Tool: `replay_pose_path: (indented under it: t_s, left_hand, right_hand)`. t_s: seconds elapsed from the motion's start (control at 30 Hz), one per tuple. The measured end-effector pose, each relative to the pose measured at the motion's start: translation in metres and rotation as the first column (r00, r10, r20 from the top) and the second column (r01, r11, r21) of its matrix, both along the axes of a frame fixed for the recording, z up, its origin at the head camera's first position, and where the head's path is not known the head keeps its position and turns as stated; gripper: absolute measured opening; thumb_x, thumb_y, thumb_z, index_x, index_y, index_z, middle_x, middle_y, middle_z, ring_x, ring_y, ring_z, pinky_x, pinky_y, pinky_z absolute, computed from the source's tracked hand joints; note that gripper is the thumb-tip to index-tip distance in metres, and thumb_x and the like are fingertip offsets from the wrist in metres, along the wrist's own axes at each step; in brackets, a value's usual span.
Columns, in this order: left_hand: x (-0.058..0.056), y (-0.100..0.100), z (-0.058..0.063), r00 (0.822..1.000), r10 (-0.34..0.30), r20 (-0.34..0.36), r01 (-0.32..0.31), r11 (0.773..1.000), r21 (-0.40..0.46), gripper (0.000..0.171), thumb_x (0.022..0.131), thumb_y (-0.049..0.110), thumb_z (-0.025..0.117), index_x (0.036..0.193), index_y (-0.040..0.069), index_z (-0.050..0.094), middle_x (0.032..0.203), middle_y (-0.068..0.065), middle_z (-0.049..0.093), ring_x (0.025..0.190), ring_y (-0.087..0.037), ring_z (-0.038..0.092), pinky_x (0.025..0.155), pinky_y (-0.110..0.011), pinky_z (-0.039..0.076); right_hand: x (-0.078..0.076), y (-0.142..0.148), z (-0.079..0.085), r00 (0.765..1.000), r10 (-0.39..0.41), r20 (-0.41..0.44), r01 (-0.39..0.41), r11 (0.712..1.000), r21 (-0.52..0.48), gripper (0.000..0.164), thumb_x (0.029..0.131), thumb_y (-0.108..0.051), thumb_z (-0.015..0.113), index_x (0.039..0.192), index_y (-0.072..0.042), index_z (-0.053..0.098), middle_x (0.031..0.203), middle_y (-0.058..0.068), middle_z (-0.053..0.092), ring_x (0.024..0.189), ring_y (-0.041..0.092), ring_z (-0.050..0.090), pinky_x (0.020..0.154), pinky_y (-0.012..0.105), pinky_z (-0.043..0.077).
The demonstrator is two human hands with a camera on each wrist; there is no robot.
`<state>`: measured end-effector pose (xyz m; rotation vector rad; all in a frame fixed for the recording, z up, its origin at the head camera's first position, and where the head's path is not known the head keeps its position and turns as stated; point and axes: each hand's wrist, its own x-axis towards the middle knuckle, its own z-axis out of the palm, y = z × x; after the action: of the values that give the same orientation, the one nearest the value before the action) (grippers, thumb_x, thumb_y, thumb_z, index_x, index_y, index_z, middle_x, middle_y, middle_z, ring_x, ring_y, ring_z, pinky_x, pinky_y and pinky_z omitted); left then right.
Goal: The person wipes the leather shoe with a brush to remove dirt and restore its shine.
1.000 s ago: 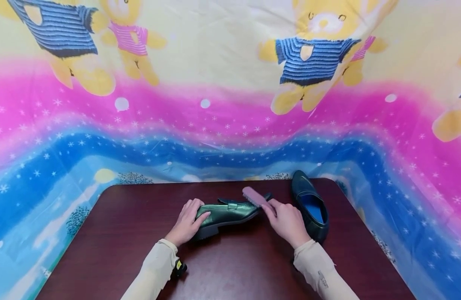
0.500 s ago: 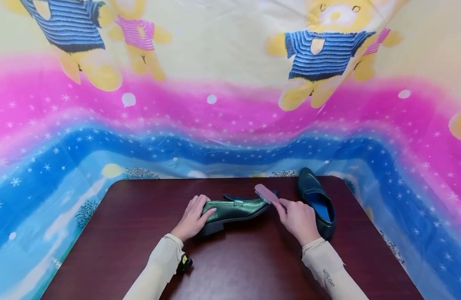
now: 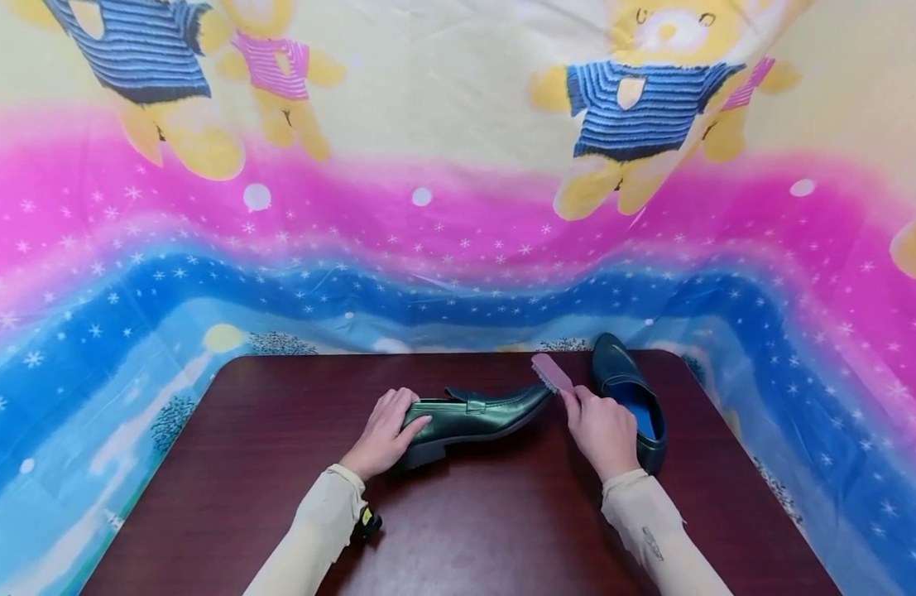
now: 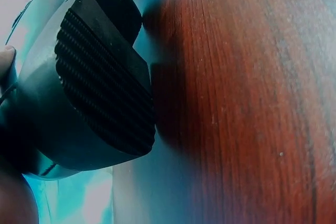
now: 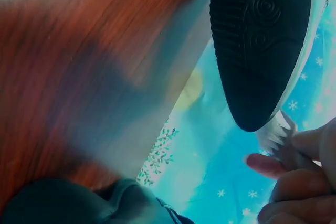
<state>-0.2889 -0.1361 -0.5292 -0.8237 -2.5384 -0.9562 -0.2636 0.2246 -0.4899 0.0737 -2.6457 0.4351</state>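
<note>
My left hand (image 3: 384,434) grips a dark green loafer (image 3: 487,416) at its heel end, thumb along the near side. The loafer is tilted, its toe raised off the table and pointing right; the ridged heel (image 4: 105,87) fills much of the left wrist view. In my right hand (image 3: 605,432) is a pink-backed brush (image 3: 553,374), pinched by the handle, with its pale bristles (image 5: 274,132) at the toe tip. The patterned sole (image 5: 262,45) shows in the right wrist view. A second green loafer (image 3: 627,397) with a blue insole stands just beyond my right hand.
A dark red-brown table (image 3: 279,430) with rounded far corners lies under everything. Behind it hangs a cloth (image 3: 458,273) printed with bears and snowflakes. The second loafer's toe reaches the table's far edge.
The brush in my right hand has slid rightward along the upper of the loafer to its toe tip. My left hand keeps its grip at the heel. The whole head view has shifted slightly.
</note>
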Motion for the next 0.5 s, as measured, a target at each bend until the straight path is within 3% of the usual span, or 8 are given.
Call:
replay_pose_path:
  t_s: [0.1,0.23,0.33,0.5]
  left_hand:
    - [0.001,-0.001,0.000,1.000,0.007,0.018,-0.007,1.000,0.001,0.021,0.102,0.028,0.066,0.102,0.012,0.053,0.092,0.006,0.045,0.091,-0.012,0.039,0.087,-0.037,0.036]
    - [0.002,-0.002,0.000,0.998,0.024,0.053,-0.024,1.000,0.003,0.021,0.103,0.030,0.065,0.103,0.013,0.052,0.092,0.006,0.043,0.091,-0.012,0.038,0.085,-0.035,0.035]
    - [0.001,-0.002,0.000,0.997,0.028,0.067,-0.028,1.000,0.000,0.020,0.104,0.031,0.064,0.105,0.014,0.053,0.093,0.006,0.043,0.092,-0.012,0.038,0.086,-0.034,0.035]
    - [0.000,0.000,0.000,0.999,0.006,0.043,-0.006,1.000,-0.017,0.020,0.103,0.030,0.064,0.103,0.013,0.053,0.093,0.005,0.045,0.092,-0.013,0.039,0.090,-0.038,0.037]
  right_hand:
    - [0.008,-0.005,0.001,0.993,0.114,0.022,-0.113,0.993,-0.034,0.028,0.102,-0.035,0.066,0.113,-0.011,0.076,0.056,-0.002,0.057,0.049,0.015,0.049,0.050,0.036,0.044]
    - [0.020,-0.015,0.003,0.963,0.261,0.069,-0.255,0.963,-0.087,0.028,0.099,-0.035,0.071,0.119,-0.016,0.078,0.053,-0.015,0.049,0.050,0.003,0.045,0.058,0.030,0.046]
    - [0.022,-0.016,0.002,0.967,0.251,0.038,-0.248,0.967,-0.055,0.028,0.097,-0.035,0.074,0.118,-0.017,0.079,0.054,-0.014,0.052,0.050,0.002,0.045,0.055,0.028,0.046]
    - [0.012,-0.004,0.000,0.993,0.094,-0.069,-0.091,0.995,0.048,0.024,0.097,-0.033,0.073,0.107,-0.013,0.081,0.057,0.002,0.062,0.047,0.016,0.049,0.043,0.031,0.037]
